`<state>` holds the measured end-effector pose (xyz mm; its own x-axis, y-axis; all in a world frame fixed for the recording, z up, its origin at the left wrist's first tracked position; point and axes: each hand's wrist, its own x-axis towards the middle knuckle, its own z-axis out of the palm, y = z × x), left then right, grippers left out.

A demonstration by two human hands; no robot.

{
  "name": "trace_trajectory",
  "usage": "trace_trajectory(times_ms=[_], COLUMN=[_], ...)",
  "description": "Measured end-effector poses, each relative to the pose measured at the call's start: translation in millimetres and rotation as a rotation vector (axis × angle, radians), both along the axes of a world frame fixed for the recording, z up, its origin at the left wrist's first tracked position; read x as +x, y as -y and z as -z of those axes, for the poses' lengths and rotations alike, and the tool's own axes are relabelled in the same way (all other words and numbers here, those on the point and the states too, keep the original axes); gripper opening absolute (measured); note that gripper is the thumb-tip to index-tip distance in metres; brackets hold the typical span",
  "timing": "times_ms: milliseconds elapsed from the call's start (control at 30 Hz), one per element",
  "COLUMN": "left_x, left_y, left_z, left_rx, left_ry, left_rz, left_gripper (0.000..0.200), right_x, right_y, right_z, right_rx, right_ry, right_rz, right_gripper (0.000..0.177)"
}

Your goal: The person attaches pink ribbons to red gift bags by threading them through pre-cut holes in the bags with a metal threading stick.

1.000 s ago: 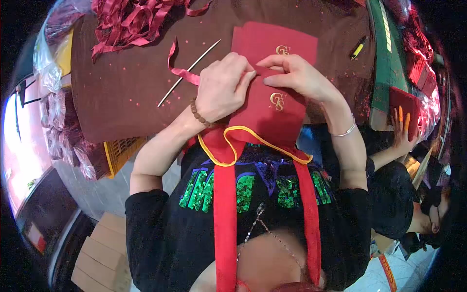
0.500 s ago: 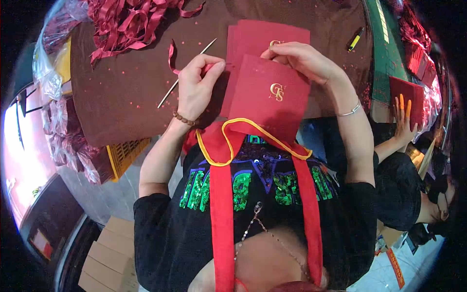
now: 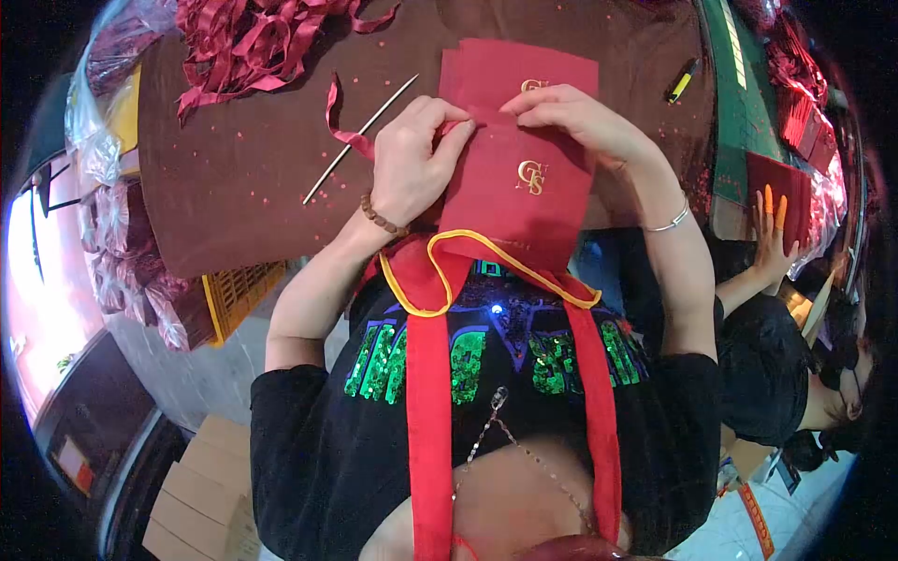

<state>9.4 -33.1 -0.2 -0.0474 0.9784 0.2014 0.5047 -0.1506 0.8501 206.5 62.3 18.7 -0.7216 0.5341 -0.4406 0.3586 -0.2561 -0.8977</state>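
Observation:
A red card sleeve with gold letters [image 3: 510, 206] lies in front of me, overlapping a second red piece with gold letters [image 3: 561, 67] behind it. My left hand [image 3: 412, 154] pinches a dark red ribbon [image 3: 344, 136] at the upper left edge of the front sleeve; the ribbon's tail trails off to the left. My right hand [image 3: 580, 122] has its thumb and forefinger together at the top edge of the same sleeve. A thin metal rod [image 3: 327, 179] lies diagonally on the brown cloth, left of my left hand.
A heap of red ribbons [image 3: 253, 42] lies on the brown tablecloth [image 3: 215, 215] at the upper left. A yellow marker [image 3: 683, 81] is at the upper right. At the right, a co-worker's hand [image 3: 774, 245] touches a red piece [image 3: 790, 192]. Cardboard boxes stand lower left.
My left hand has moved right with the ribbon, up to the sleeve's top edge. My right hand's fingers have shifted slightly left along that edge.

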Motion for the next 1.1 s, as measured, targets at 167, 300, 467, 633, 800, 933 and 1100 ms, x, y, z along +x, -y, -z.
trace_trajectory(times_ms=[167, 300, 467, 633, 800, 933, 1100], left_x=[4, 4, 2, 0, 3, 3, -1], left_y=[-4, -7, -8, -7, -3, -2, 0], left_z=[-2, -3, -4, -5, -5, -2, -5], left_rx=[0.029, 0.055, 0.053, 0.056, 0.041, 0.141, 0.265], left_ry=[-0.025, -0.064, -0.081, -0.039, -0.014, -0.115, -0.342], left_rz=[-0.021, 0.012, 0.033, 0.048, 0.045, 0.058, 0.045], left_gripper=[0.008, 0.008, 0.008, 0.008, 0.009, 0.008, 0.010], right_x=[-5, -7, -5, -8, -9, -16, -21], right_y=[7, 7, 5, 6, 5, 8, 16], right_z=[-5, -7, -3, -7, -3, -12, -8], right_rx=[-0.100, -0.044, -0.042, -0.032, 0.053, 0.002, -0.005], right_ry=[0.011, 0.034, -0.025, -0.015, -0.025, -0.001, -0.030], right_rz=[0.083, 0.058, 0.047, 0.062, 0.040, 0.031, 0.047], right_gripper=[0.028, 0.026, 0.026, 0.026, 0.026, 0.028, 0.031])
